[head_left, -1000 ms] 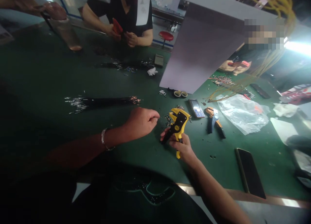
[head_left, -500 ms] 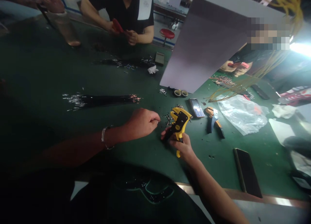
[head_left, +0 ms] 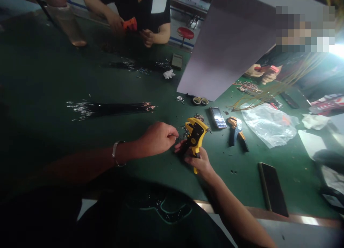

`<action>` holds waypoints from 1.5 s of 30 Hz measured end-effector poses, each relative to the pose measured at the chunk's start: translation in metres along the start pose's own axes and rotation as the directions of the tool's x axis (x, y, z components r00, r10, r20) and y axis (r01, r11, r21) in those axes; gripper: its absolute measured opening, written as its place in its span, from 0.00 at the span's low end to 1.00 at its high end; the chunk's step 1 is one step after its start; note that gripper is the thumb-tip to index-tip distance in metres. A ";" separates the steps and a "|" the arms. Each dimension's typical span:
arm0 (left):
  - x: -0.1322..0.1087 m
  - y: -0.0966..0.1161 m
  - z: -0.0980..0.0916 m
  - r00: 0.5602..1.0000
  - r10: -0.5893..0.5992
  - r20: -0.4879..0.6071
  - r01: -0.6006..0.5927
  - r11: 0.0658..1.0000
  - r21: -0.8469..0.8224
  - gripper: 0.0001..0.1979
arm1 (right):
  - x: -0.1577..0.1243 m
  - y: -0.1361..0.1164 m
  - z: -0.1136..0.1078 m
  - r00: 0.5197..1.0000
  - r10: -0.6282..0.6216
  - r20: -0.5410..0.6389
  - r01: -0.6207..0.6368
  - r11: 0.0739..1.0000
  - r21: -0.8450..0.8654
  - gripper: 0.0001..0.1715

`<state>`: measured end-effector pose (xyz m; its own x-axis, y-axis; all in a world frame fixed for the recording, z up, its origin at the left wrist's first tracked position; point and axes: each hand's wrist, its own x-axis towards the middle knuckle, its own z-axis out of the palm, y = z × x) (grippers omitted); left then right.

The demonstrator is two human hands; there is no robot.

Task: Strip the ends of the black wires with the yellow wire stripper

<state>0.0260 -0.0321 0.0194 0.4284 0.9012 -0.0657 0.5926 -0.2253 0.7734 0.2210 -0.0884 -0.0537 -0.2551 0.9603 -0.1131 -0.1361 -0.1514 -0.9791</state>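
Note:
My right hand (head_left: 198,161) grips the handles of a yellow and black wire stripper (head_left: 195,134), its jaws pointing up and away from me. My left hand (head_left: 158,137) is closed in a pinch just left of the jaws, fingertips near the tool; whatever it pinches is too small to make out. A silver bracelet (head_left: 116,153) sits on my left wrist. A small pile of metal bits (head_left: 185,130) lies on the green table (head_left: 150,169) behind the tool. A bundle of black wires with bare shiny ends (head_left: 110,108) lies further left.
A small keypad phone (head_left: 218,117), an orange and blue stripper (head_left: 236,131), a clear plastic bag (head_left: 268,124) and a dark smartphone (head_left: 272,189) lie to the right. Two tape rolls (head_left: 200,101) sit by a grey panel (head_left: 228,47). Other people work across the table.
My two hands have drawn closer together, and the stripper has shifted slightly left toward my left fingertips. The view has tilted a little.

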 end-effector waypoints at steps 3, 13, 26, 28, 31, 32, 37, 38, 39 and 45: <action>-0.002 0.003 0.002 1.000 0.005 0.018 -0.005 1.000 0.006 0.15 | 0.000 0.001 0.001 1.000 -0.028 -0.012 0.028 0.999 -0.025 0.25; -0.005 -0.003 0.000 0.985 0.150 0.088 -0.146 0.988 -0.049 0.15 | -0.007 -0.001 0.006 0.917 -0.398 -0.032 0.277 0.691 -0.668 0.22; -0.003 0.005 -0.002 0.969 0.214 0.124 -0.199 0.972 -0.123 0.11 | -0.009 -0.006 0.003 0.812 -0.584 0.009 0.350 0.474 -0.808 0.30; -0.003 0.004 -0.002 0.966 0.227 0.122 -0.217 0.972 -0.091 0.11 | -0.009 -0.005 0.003 0.817 -0.576 -0.008 0.340 0.494 -0.800 0.31; -0.002 0.002 -0.002 0.963 0.233 0.135 -0.226 0.972 -0.066 0.12 | -0.009 -0.004 0.002 0.826 -0.563 -0.015 0.336 0.514 -0.789 0.31; -0.002 0.002 -0.002 0.962 0.236 0.139 -0.228 0.971 -0.066 0.12 | -0.009 -0.005 0.002 0.826 -0.564 -0.012 0.339 0.514 -0.788 0.30; -0.003 0.001 -0.002 0.960 0.229 0.160 -0.219 0.972 -0.080 0.11 | -0.008 -0.005 0.003 0.808 -0.589 0.010 0.361 0.483 -0.798 0.28; -0.003 0.002 -0.002 0.961 0.226 0.163 -0.216 0.973 -0.079 0.11 | -0.008 -0.005 0.003 0.807 -0.591 0.009 0.359 0.479 -0.801 0.28; -0.003 0.002 -0.002 0.961 0.223 0.164 -0.213 0.974 -0.076 0.12 | -0.008 -0.004 0.003 0.807 -0.590 0.005 0.355 0.478 -0.803 0.28; -0.003 0.006 -0.003 0.958 0.229 0.174 -0.223 0.973 -0.053 0.12 | -0.010 -0.001 0.003 0.837 -0.547 -0.001 0.313 0.481 -0.819 0.25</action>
<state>0.0260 -0.0349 0.0259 0.6646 0.7472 0.0045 0.4449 -0.4005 0.8011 0.2211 -0.0981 -0.0509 -0.1380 0.8872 0.4403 0.6383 0.4196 -0.6453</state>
